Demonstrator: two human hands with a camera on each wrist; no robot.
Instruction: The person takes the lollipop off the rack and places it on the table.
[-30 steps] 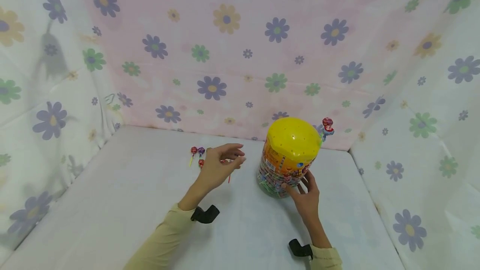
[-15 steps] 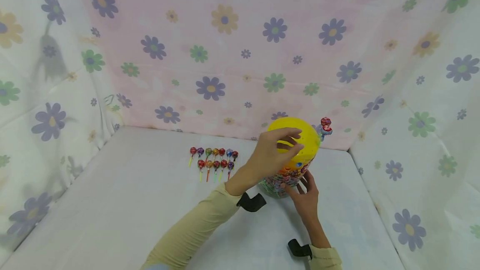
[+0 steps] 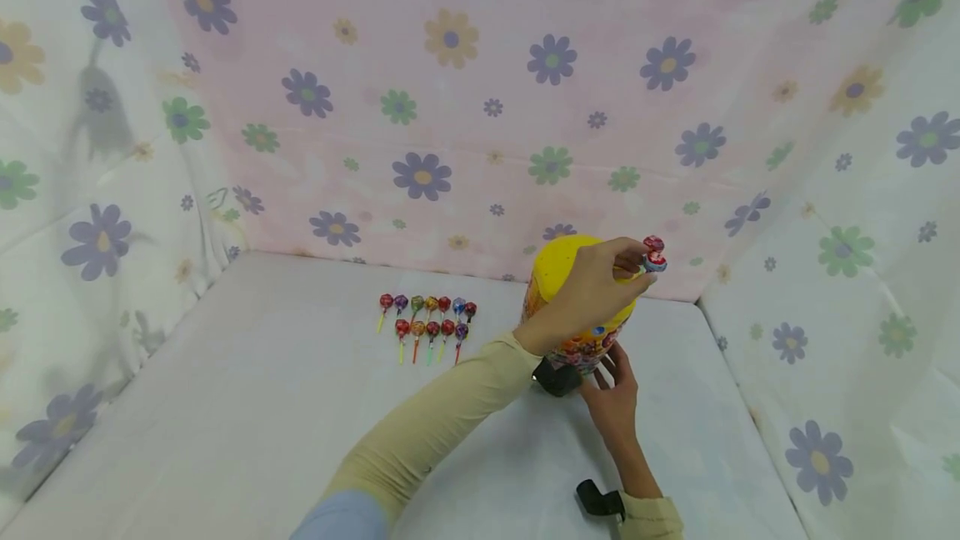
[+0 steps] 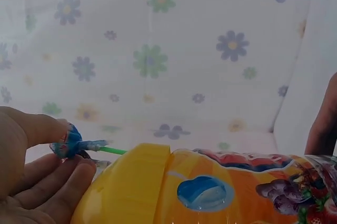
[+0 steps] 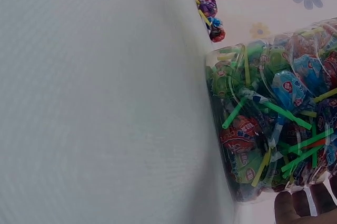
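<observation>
A clear jar (image 5: pixel 268 124) packed with lollipops stands at the right of the table, topped by a yellow lid (image 3: pixel 558 261). Two wrapped lollipops stick out at the lid's right edge. My left hand (image 3: pixel 585 286) reaches across the lid and pinches the blue-wrapped lollipop (image 4: pixel 68 142) between thumb and fingers; its green stick (image 4: pixel 112 151) still runs to the lid. The red lollipop (image 3: pixel 654 244) is right by the fingertips. Low on the jar's right side, my right hand (image 3: pixel 617 398) grips it with fingers around the wall, partly hidden behind it.
Two rows of lollipops (image 3: pixel 432 329) lie left of the jar on the white table (image 3: pixel 247 407). Flower-patterned cloth (image 3: pixel 465 132) hangs at the back and both sides, close behind the jar.
My left hand has moved right, from beside the lollipop rows, over the lid to the lollipop at its far edge. The right hand and the jar have stayed in place.
</observation>
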